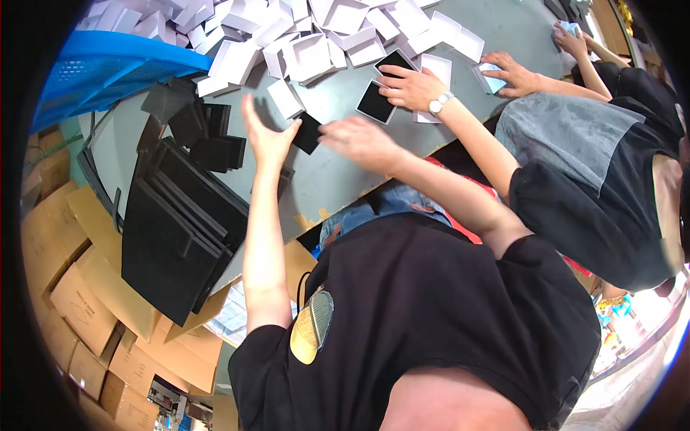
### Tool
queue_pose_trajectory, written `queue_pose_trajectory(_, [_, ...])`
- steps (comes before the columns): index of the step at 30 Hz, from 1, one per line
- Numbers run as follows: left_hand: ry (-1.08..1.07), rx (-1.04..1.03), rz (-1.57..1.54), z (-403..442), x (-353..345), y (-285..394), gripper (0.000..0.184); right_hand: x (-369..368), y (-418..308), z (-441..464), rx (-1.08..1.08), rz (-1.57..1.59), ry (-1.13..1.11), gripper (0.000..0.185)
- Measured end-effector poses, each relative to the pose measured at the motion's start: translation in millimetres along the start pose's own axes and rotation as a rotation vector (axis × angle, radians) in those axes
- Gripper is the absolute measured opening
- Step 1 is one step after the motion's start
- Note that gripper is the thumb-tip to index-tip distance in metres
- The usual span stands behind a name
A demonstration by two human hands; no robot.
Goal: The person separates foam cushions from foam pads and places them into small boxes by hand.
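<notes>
My left hand (269,144) is open over the grey table, fingers stretched upward and the thumb apart. Its thumb tip is at the left edge of a black square pad (309,135), which looks like foam. On the pad's other side, my right hand (365,146) is smeared by motion. Its fingertips are close to the pad, but I cannot tell if they touch it. Just above the pad is a small white open box (286,99). Left of my left hand are several small black pads (217,152) and a stack of large black sheets (176,230).
White boxes (309,57) are heaped at the back beside a blue plastic basket (129,65). A co-worker's hand (413,87) rests on black-lined boxes at right; other people's hands handle light-blue pieces (492,77) farther along. Cardboard cartons (93,302) stand at lower left.
</notes>
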State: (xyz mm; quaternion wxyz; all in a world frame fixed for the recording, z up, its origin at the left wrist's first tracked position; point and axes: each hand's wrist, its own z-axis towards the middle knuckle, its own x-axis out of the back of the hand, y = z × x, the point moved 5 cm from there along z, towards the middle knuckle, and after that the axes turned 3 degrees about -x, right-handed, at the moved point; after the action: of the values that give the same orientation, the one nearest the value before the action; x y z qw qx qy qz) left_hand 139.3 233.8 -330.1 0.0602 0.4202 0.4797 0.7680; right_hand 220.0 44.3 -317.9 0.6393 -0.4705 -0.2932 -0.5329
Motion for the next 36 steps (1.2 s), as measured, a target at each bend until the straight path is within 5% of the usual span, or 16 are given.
queue_pose_trajectory(2, [-0.209, 0.010, -0.076, 15.6, -22.8, -17.5, 0.094, -19.6, -13.9, 20.3, 0.085, -0.068, -0.028, 0.023])
queue_pose_trajectory(5, [-0.258, 0.199, -0.122, 24.7, -38.1, -14.6, 0.093, -43.4, -6.7, 9.8, 0.041, -0.043, -0.157, 0.018])
queue_pose_trajectory(7, [-0.120, 0.051, 0.041, 22.7, -27.6, 5.7, 0.085, -32.2, 1.3, -12.4, 0.005, -0.047, -0.233, 0.015])
queue_pose_trajectory(11, [-0.314, -0.186, 0.284, -10.4, -21.3, 21.1, 0.089, 49.3, 21.8, -38.2, -0.500, 0.127, 0.233, 0.015])
queue_pose_trajectory(14, [-0.377, -0.167, 0.128, -41.1, -52.7, 25.3, 0.103, 76.4, 19.4, -6.4, -0.377, 0.122, 0.373, 0.018])
queue_pose_trajectory(18, [-0.264, -0.075, -0.060, -56.7, -69.7, 18.6, 0.112, 12.1, 8.2, 0.8, 0.076, -0.018, -0.098, 0.011])
queue_pose_trajectory(21, [-0.369, 0.002, -0.073, -59.0, -76.3, 11.0, 0.115, -16.1, 18.9, 1.3, 0.095, -0.027, -0.376, 0.009])
queue_pose_trajectory(25, [-0.433, -0.098, -0.202, -48.4, -74.1, 41.4, 0.099, -14.0, 54.5, 7.9, -0.164, -0.225, -0.461, 0.008])
queue_pose_trajectory(28, [-0.227, -0.408, 0.129, -11.8, -34.4, 48.4, 0.069, 16.5, 74.4, 7.5, -0.324, -0.341, -0.416, 0.009])
queue_pose_trajectory(31, [-0.166, -0.718, 0.525, 43.1, -7.7, 69.4, 0.068, 10.0, 10.8, 19.4, -0.185, -0.565, -0.262, 0.021])
queue_pose_trajectory(33, [-0.291, -0.775, 0.595, 71.9, -20.8, 61.4, 0.063, -9.2, -45.1, 36.3, 0.149, 0.122, 0.076, 0.022])
queue_pose_trajectory(36, [-0.336, -0.825, 0.675, 90.0, -33.7, 59.0, 0.042, -64.1, -110.2, 61.3, 0.297, 0.165, -0.058, 0.022])
